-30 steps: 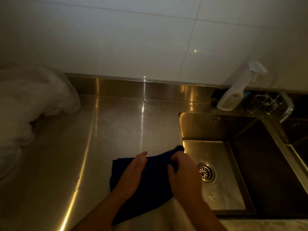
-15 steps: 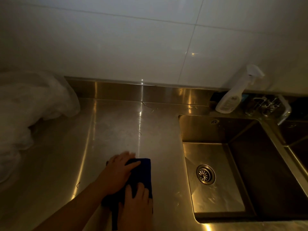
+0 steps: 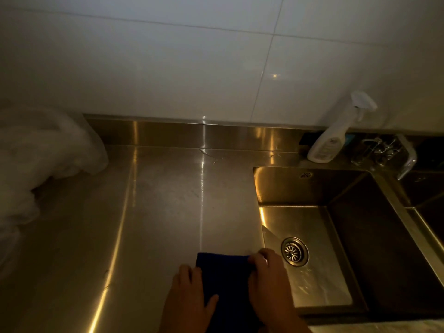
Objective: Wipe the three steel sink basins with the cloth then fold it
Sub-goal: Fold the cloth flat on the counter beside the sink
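The dark blue cloth [image 3: 225, 280] lies flat on the steel tabletop [image 3: 156, 224] at its near edge, just left of the nearest sink basin [image 3: 305, 260], already reduced to a narrow folded strip. The left hand [image 3: 189, 301] rests on the cloth's left edge with the fingers laid together and the thumb spread across the fabric, pressing it down. The right hand [image 3: 271, 284] sits on the right edge, its fingers curled over the far right corner; whether they pinch the fabric or only press on it is hard to tell in the dim light. The cloth looks light, soft and limp, likely damp from wiping, so it should crease easily but slide little on the steel. Corners and edges are the sensible places to take hold, one hand pinning while the other lifts. A spray bottle [image 3: 334, 135] stands well apart by the wall.
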`<move>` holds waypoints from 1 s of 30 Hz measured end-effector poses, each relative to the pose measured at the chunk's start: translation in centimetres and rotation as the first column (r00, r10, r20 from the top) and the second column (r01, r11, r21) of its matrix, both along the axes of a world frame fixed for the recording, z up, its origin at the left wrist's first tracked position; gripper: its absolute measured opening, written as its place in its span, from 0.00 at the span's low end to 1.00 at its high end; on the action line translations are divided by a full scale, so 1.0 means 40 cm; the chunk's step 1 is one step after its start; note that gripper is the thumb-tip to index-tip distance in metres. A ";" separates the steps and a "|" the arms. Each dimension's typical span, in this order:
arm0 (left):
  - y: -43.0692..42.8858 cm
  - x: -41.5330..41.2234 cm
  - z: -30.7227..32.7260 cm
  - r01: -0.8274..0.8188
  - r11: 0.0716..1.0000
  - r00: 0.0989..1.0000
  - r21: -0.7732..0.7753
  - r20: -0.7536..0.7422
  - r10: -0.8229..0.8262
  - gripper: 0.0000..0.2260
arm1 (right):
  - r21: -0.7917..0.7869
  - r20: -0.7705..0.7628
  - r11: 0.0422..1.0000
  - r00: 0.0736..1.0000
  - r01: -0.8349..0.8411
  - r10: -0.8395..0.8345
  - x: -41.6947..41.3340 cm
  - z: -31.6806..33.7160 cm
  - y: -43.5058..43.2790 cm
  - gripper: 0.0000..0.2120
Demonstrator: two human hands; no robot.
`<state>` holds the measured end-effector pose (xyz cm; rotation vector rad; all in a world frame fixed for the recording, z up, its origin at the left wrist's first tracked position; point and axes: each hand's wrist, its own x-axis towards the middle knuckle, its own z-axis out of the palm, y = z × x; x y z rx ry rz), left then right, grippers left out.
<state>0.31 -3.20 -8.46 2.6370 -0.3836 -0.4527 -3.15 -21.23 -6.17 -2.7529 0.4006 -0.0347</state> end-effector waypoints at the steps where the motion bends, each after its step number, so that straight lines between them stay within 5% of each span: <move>1: -0.009 0.003 0.001 0.028 0.999 0.987 -0.025 0.159 -0.023 0.26 | 0.021 0.004 0.998 0.998 0.066 -0.066 -0.001 -0.012 0.028 0.17; 3: -0.017 0.011 -0.005 0.167 0.986 0.916 -0.006 0.371 -0.153 0.22 | 0.049 -0.018 0.997 0.998 0.062 -0.061 -0.007 -0.029 0.098 0.25; 6: -0.008 0.021 -0.034 0.303 0.936 0.898 0.178 0.276 -0.343 0.25 | -0.047 -0.029 0.999 1.000 -0.004 0.002 -0.022 -0.045 0.125 0.31; 10: -0.029 -0.001 -0.051 0.199 0.962 0.952 0.187 0.197 -0.235 0.27 | -0.135 -0.028 0.988 0.997 -0.076 0.073 -0.025 -0.067 0.057 0.30; 15: -0.071 -0.029 -0.036 0.039 0.998 0.938 0.047 0.342 -0.053 0.28 | -0.099 -0.084 0.990 0.992 -0.102 0.093 -0.021 -0.049 0.032 0.31; 17: -0.078 -0.042 -0.023 -0.218 0.973 0.949 -0.075 0.216 0.229 0.29 | -0.056 -0.015 0.998 1.000 -0.014 0.013 -0.028 -0.035 0.036 0.35; 20: -0.071 -0.061 0.012 -0.592 0.785 0.805 -0.181 -0.184 0.565 0.23 | 0.035 -0.108 0.999 0.994 0.017 -0.013 -0.052 -0.011 0.030 0.42; 22: -0.071 -0.079 0.028 -0.638 0.749 0.751 -0.180 -0.361 0.553 0.18 | 0.156 -0.383 0.986 0.924 0.055 0.009 -0.075 0.007 0.020 0.49; 25: -0.080 -0.093 0.062 -0.701 0.693 0.690 -0.167 -0.404 0.601 0.08 | 0.241 -0.463 0.949 0.884 0.201 -0.069 -0.072 0.011 0.015 0.45; 30: -0.112 -0.076 0.102 -0.706 0.666 0.690 -0.240 -0.440 0.574 0.07 | 0.447 -0.350 0.884 0.936 0.138 0.031 -0.015 0.059 0.003 0.21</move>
